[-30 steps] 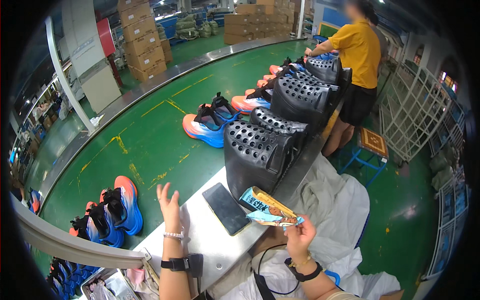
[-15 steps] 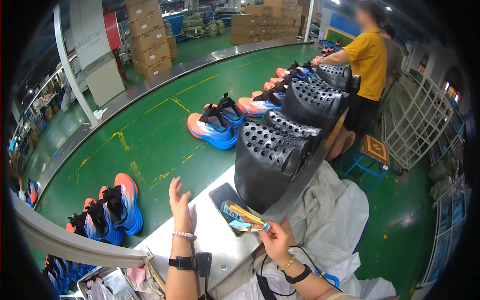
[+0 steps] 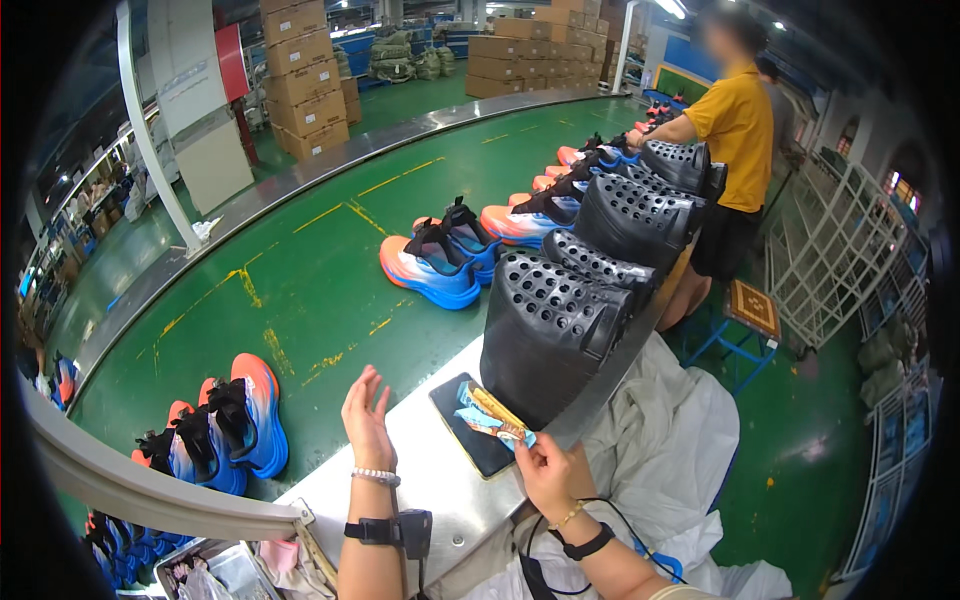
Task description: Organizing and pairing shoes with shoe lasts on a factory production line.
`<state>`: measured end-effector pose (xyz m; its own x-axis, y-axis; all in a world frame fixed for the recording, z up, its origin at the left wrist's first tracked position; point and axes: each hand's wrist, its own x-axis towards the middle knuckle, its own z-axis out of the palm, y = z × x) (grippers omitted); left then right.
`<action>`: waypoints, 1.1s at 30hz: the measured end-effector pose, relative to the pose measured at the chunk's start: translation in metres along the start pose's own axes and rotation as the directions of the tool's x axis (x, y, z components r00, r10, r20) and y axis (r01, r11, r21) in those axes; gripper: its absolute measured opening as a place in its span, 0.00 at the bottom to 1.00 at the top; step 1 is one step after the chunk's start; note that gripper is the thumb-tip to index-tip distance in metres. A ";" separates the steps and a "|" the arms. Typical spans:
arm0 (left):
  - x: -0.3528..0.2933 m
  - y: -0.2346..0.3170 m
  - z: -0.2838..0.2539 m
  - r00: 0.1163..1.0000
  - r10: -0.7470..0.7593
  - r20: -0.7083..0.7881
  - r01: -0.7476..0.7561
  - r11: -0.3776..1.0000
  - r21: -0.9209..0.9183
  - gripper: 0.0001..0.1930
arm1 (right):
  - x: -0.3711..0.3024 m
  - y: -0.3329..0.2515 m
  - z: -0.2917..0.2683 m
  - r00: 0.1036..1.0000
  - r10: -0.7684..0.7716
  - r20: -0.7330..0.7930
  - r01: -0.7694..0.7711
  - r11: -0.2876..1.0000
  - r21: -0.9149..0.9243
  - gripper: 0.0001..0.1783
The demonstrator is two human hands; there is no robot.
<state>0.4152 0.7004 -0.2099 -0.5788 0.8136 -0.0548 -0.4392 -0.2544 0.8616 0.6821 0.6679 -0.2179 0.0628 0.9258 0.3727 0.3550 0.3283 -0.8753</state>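
Between the fingertips of my right hand (image 3: pixel 545 472) is the end of a small blue and yellow snack wrapper (image 3: pixel 495 415). It lies over a dark-screened phone (image 3: pixel 465 432) on the pale metal ledge; whether it rests on the phone I cannot tell. My left hand (image 3: pixel 369 412) is raised left of the phone, fingers apart, holding nothing. Just beyond the phone stands a tall black clog-shaped piece (image 3: pixel 535 345) with rows of round holes. A pair of orange, white and blue sneakers (image 3: pixel 430 268) sits on the green surface farther ahead.
More sneakers (image 3: pixel 245 420) stand at the left, beside a curved pale rail (image 3: pixel 160 497). Several black perforated pieces (image 3: pixel 635 225) line the right edge. A person in a yellow shirt (image 3: pixel 732 140) works farther along, near a stool (image 3: pixel 750 308). Whitish cloth (image 3: pixel 660 430) drapes at my right.
The wrapper has turned and sits a little lower over the phone, still in my right hand. My left hand's fingers have come slightly closer together. The view has shifted slightly.
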 end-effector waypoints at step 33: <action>0.023 -0.015 -0.001 0.989 -0.124 0.083 0.149 0.856 -0.495 0.13 | 0.023 0.029 -0.010 0.921 -0.348 0.173 0.356 0.935 -0.011 0.11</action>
<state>0.4077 0.7220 -0.2246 -0.4607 0.8795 -0.1189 -0.8024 -0.3555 0.4794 0.7028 0.6968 -0.2313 -0.2273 0.7709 0.5950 0.3648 0.6339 -0.6820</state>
